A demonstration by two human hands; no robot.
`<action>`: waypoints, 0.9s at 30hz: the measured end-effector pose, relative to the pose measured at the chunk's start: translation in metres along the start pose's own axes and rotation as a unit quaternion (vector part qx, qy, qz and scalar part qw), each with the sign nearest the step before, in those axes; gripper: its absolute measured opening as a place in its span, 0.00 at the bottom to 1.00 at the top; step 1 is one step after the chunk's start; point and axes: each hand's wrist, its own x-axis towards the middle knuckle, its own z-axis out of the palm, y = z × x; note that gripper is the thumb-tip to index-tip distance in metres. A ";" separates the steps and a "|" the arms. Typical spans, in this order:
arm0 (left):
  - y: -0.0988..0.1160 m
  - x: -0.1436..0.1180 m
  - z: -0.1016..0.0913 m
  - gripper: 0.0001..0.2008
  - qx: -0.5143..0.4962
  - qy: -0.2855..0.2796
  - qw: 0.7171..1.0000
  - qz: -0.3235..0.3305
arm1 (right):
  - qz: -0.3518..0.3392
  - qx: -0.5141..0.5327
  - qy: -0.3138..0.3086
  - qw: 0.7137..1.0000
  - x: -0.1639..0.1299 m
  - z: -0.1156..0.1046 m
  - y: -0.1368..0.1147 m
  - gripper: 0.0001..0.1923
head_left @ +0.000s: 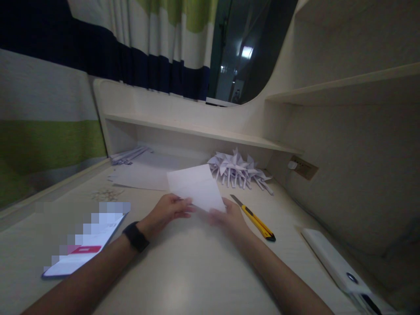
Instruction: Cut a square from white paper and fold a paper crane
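Both hands hold a white folded sheet of paper point(196, 185) above the pale desk point(183, 271). My left hand point(169, 210) pinches its near left edge; a black band sits on that wrist. My right hand point(229, 216) grips the near right corner from below. The sheet tilts up and away from me. A yellow and black utility knife point(256, 220) lies on the desk just right of my right hand, blade pointing away.
A pile of folded white paper shapes point(239, 169) lies at the back under the shelf. Flat paper sheets point(141, 173) lie at back left. A phone point(83, 247) rests at front left, a white device point(337, 262) at right. A wall socket point(303, 167) sits at right.
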 end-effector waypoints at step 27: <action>0.007 -0.012 0.025 0.09 0.180 0.033 0.983 0.009 | -0.056 -0.187 0.035 0.980 -0.003 0.005 -0.011 0.27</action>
